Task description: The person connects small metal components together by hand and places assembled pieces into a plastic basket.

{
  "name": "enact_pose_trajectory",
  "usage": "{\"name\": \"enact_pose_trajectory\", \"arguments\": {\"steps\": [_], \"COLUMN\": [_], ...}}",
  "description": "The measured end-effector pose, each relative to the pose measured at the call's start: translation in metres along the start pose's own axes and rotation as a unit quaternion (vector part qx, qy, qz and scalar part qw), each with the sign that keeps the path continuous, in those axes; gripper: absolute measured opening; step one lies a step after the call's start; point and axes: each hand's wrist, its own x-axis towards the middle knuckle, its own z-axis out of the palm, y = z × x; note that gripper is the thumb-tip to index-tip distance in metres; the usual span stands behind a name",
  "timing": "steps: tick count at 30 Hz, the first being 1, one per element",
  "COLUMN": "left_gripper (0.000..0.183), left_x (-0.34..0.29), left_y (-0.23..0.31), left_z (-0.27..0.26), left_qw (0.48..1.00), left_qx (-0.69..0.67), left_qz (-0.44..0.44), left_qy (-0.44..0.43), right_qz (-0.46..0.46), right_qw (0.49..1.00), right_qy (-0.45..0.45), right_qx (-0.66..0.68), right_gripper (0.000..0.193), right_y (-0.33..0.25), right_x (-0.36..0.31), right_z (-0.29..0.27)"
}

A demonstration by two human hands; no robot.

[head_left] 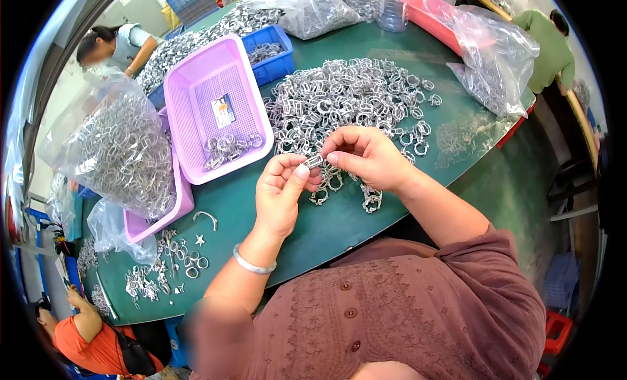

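Clip: a small metal clip (pixel 314 160) is pinched between both hands, above the near edge of the table (pixel 326 230), just near of the loose pile (pixel 346 99).
Left hand: the left hand (pixel 279 196) has thumb and fingers closed on the clip's left end.
Right hand: the right hand (pixel 366 159) has its fingertips closed on the right end.
Doing it well: my judgement is that a light pinch at the two ends, with the middle left bare, keeps the clip from twisting or slipping; holding it low over the table means a dropped piece stays close.
Pink tray: the pink tray (pixel 196 86), left of the pile, holds a few clips in its near corner and a small card.
Blue bin: the blue bin (pixel 277 56), far side, holds some metal parts.
Left bag: the clear bag (pixel 124 151) at left is full of metal rings.
Right bag: a bag (pixel 493 60) at far right is partly full of the same.
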Motion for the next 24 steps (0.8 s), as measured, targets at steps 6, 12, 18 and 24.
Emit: {"name": "enact_pose_trajectory", "arguments": {"steps": [6, 12, 18, 24], "left_gripper": [0.018, 0.020, 0.022, 0.024], "left_x": [-0.0017, -0.0038, -0.0052, -0.0063], "left_y": [0.0001, -0.0018, -0.0014, -0.0003], "left_z": [0.0031, 0.0030, 0.0052, 0.0073], "left_qw": [0.997, 0.992, 0.992, 0.986], "left_qx": [0.049, 0.088, 0.075, 0.110], "left_qz": [0.056, 0.086, 0.101, 0.127], "left_qy": [0.002, 0.012, 0.003, 0.005], "right_qz": [-0.012, -0.016, 0.007, -0.001], "right_qw": [1.000, 0.999, 1.000, 0.999], "right_qy": [0.019, 0.016, 0.016, 0.030], "right_qx": [-0.009, -0.026, -0.014, -0.037], "right_gripper": [0.008, 0.010, 0.010, 0.009], "right_y": [0.0041, 0.0018, -0.0003, 0.0011], "right_x": [0.0002, -0.0007, -0.0013, -0.0013], "right_z": [0.0014, 0.0031, 0.0039, 0.0047]}}
